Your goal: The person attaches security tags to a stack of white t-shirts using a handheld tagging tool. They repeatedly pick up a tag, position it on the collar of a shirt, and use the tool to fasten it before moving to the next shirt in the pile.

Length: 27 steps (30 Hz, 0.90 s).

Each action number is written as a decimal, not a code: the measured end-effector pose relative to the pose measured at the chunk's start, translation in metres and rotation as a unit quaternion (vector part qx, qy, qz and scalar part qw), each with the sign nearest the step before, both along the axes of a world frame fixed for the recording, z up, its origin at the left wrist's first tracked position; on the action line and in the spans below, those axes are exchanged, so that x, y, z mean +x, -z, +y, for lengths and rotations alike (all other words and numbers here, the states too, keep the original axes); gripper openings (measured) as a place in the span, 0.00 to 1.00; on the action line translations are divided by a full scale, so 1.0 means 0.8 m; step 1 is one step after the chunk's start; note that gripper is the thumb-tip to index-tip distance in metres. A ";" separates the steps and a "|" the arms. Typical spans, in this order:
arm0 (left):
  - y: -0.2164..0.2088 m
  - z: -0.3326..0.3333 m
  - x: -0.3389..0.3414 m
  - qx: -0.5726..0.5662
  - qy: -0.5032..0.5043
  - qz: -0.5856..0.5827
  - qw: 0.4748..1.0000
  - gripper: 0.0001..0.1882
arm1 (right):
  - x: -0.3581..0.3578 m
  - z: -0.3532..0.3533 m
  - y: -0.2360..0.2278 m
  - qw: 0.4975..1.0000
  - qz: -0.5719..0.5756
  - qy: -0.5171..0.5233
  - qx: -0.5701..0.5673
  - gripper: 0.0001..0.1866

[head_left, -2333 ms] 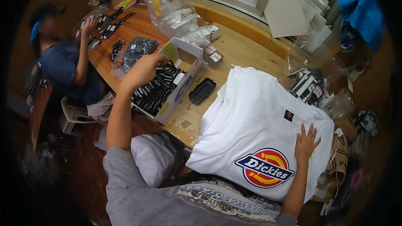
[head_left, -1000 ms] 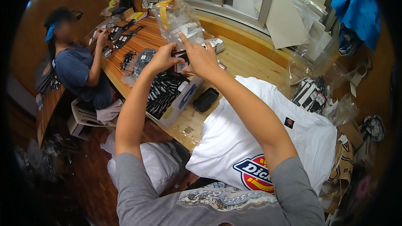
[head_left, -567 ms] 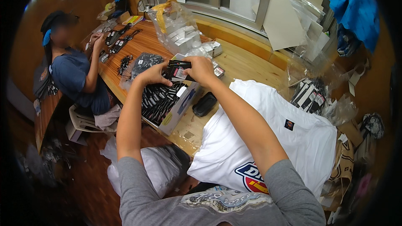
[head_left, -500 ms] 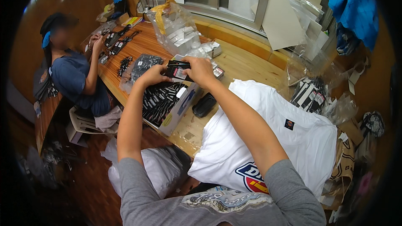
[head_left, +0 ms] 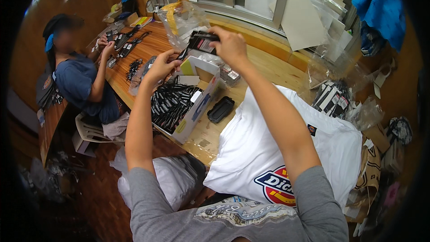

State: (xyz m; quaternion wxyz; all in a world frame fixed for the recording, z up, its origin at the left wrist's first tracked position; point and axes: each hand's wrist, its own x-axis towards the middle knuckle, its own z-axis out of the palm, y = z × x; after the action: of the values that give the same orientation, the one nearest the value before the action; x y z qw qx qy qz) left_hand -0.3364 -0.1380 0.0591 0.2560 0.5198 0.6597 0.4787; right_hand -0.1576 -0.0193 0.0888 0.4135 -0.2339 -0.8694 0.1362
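Observation:
My right hand (head_left: 231, 47) grips a small stack of black hang tags (head_left: 200, 41) with pale printed labels, held up above the far end of an open cardboard box. From the tags a short black cord (head_left: 182, 54) runs down to my left hand (head_left: 165, 66), whose thumb and fingers close on its end. Below, the white box (head_left: 195, 113) is packed with many black corded tags (head_left: 174, 103). A black oblong tray (head_left: 220, 110) lies on the table beside the box. Under my right forearm a white T-shirt (head_left: 255, 141) is spread out.
Left, a seated person (head_left: 78, 78) handles black tags on the wooden table (head_left: 154, 40). A clear plastic bag (head_left: 177, 20) stands at the back. Bagged labels (head_left: 331, 98) lie at right. A filled white plastic sack (head_left: 168, 181) sits below the table edge.
My right hand has lifted the black tags up and away, toward the window. My left hand has moved slightly left and down, apart from the stack. The box's far flap now shows.

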 end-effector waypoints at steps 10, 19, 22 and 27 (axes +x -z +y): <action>-0.019 0.112 0.046 0.012 0.112 0.008 0.994 0.10 | 0.183 0.102 -0.035 0.987 -0.090 0.125 -0.048 0.19; 0.104 0.285 0.198 -0.046 0.013 0.225 0.973 0.09 | 0.309 0.223 0.172 0.946 -0.073 0.189 -0.253 0.09; 0.131 0.281 0.221 -0.064 -0.058 0.342 0.936 0.09 | 0.300 0.222 0.209 0.931 -0.066 0.234 -0.271 0.07; 0.162 0.283 0.215 -0.080 -0.125 0.422 0.894 0.09 | 0.290 0.227 0.229 0.930 -0.018 0.262 -0.257 0.07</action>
State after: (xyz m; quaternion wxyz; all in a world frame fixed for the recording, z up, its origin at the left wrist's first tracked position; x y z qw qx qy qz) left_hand -0.1646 0.0886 -0.0704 -0.0681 0.5636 0.8016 0.1877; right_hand 0.0742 0.1621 -0.0942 0.3446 -0.5541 -0.7195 0.2377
